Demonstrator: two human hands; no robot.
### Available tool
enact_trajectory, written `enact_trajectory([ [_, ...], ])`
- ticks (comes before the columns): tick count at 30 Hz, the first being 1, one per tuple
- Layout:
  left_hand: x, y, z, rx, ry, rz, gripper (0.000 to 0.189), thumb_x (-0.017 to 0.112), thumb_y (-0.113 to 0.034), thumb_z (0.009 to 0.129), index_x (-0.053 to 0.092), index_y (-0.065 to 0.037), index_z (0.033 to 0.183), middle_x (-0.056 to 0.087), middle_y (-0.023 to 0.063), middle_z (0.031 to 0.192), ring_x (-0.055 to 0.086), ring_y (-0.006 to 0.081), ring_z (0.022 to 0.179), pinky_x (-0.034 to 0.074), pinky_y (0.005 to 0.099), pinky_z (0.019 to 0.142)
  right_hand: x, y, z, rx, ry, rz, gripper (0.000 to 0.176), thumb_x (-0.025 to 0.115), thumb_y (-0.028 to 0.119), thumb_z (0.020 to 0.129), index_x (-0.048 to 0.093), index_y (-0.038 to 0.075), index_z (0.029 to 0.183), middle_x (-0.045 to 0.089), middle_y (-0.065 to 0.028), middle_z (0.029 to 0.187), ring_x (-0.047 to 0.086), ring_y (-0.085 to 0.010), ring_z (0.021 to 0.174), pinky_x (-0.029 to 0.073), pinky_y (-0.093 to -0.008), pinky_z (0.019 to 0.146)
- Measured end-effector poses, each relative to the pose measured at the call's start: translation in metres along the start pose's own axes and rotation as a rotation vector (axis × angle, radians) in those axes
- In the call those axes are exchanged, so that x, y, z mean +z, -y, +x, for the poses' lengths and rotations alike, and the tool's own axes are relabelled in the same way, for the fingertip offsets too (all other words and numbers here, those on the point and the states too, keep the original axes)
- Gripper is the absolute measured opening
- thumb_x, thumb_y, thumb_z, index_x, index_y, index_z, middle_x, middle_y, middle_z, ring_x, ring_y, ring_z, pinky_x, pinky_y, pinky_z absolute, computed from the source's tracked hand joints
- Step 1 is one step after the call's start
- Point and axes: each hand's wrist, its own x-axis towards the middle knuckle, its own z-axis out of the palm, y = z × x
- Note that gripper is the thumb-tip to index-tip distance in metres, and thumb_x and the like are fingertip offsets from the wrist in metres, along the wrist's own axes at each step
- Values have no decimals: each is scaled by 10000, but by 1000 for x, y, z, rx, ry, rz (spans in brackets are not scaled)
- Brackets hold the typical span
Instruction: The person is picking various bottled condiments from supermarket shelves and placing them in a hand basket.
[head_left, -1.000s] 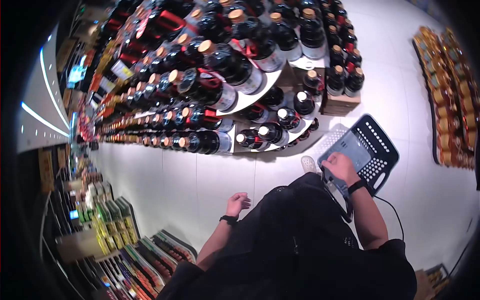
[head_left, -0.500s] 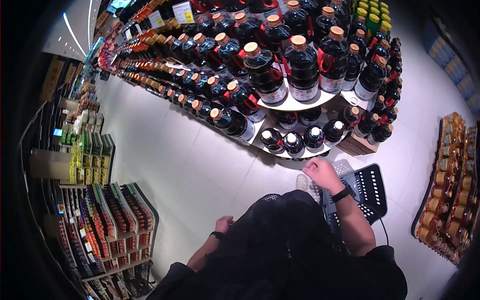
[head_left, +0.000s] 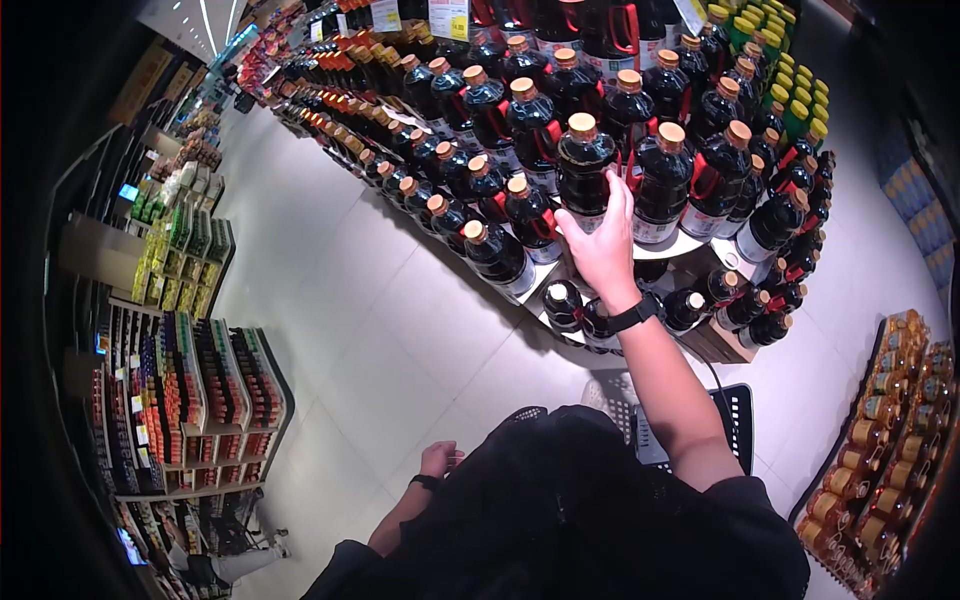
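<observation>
My right hand point(head_left: 604, 240) reaches up to a dark bottle with an orange cap point(head_left: 586, 165) at the corner of the upper shelf point(head_left: 675, 245). Its thumb and fingers are spread around the lower part of that bottle; whether they press on it is hard to tell. Similar dark bottles with red handles stand on both sides, one close to the right point(head_left: 662, 185). My left hand point(head_left: 440, 459) hangs low at my left side, away from the shelves, with its fingers curled; anything inside them is too small to make out.
A black basket point(head_left: 741, 425) is beside my legs at the lower right, partly behind my right arm. Smaller bottles point(head_left: 563, 305) line the lower shelf. Stacked amber bottles point(head_left: 865, 455) stand far right, product racks point(head_left: 215, 400) at left. A person's leg point(head_left: 250, 563) shows at lower left.
My right hand has moved up from above the basket to the bottle on the upper shelf, and its fingers have spread. The view has shifted. My left hand stays low.
</observation>
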Motion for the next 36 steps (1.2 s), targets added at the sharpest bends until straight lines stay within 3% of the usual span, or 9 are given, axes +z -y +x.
enact_trajectory([
  [5, -21, 97, 48, 434, 86, 376, 255, 595, -229, 953, 667, 1, 1037, 724, 127, 910, 689, 250, 830, 551, 380, 755, 21, -14, 21, 95, 7, -122, 959, 823, 362, 812, 319, -124, 1465, 424, -313, 1468, 427, -424, 1379, 342, -434, 1162],
  [7, -24, 101, 45, 509, 0, 651, 273, 594, -269, 941, 693, -16, 964, 729, 140, 888, 701, 280, 860, 544, 391, 795, 24, -6, 32, 150, -22, -20, 790, 849, 353, 793, 463, -82, 1328, 556, -267, 1333, 565, -375, 1224, 445, -433, 1041],
  [9, -26, 92, 25, 522, 0, 820, 299, 588, -310, 923, 704, -35, 941, 720, 163, 890, 696, 317, 898, 534, 400, 827, 28, -4, 39, 141, -70, 53, 625, 872, 315, 781, 545, -28, 1188, 669, -187, 1136, 665, -303, 1014, 514, -415, 899],
  [13, -21, 65, -20, 447, -20, 784, 309, 574, -357, 895, 715, -87, 945, 694, 203, 914, 666, 393, 940, 522, 438, 842, 39, -17, 46, 232, -58, 215, 676, 875, 386, 748, 553, -46, 1156, 652, -227, 1157, 634, -371, 1094, 482, -447, 970],
  [16, -29, 64, -3, 444, 22, 1174, 294, 601, -305, 915, 697, -44, 1009, 715, 186, 903, 693, 354, 900, 542, 424, 804, 40, -23, 47, 252, -62, 187, 626, 878, 380, 744, 581, -36, 1105, 680, -213, 1106, 667, -367, 1031, 512, -444, 918],
  [20, -29, 74, 16, 296, 8, 229, 265, 618, -204, 949, 640, 6, 1110, 718, 154, 918, 701, 274, 836, 568, 389, 749, 40, -22, 48, 186, -90, 166, 560, 888, 304, 747, 603, -15, 1109, 707, -185, 1083, 696, -321, 990, 535, -416, 884],
  [25, -10, -5, -5, 1, -48, -217, 240, 611, -175, 977, 625, 5, 1134, 716, 148, 931, 702, 224, 760, 588, 341, 691, 33, -6, 47, 158, -134, 144, 489, 893, 268, 745, 631, -5, 1055, 724, -173, 1042, 711, -309, 945, 546, -407, 845],
  [31, -6, -59, -6, 255, 66, -186, 250, 615, -194, 998, 628, 3, 1152, 717, 149, 956, 706, 204, 752, 587, 314, 674, 10, 44, 28, 39, -142, 254, 460, 902, 237, 732, 639, -9, 1017, 735, -169, 969, 719, -312, 867, 552, -392, 789],
  [36, 16, -134, -28, 482, 320, -138, 334, 624, -180, 996, 600, 12, 1268, 721, 128, 981, 706, 193, 830, 581, 315, 757, -29, 108, 1, 42, -10, 313, 428, 895, 164, 737, 660, -17, 1046, 727, -123, 967, 708, -214, 848, 546, -344, 803],
])
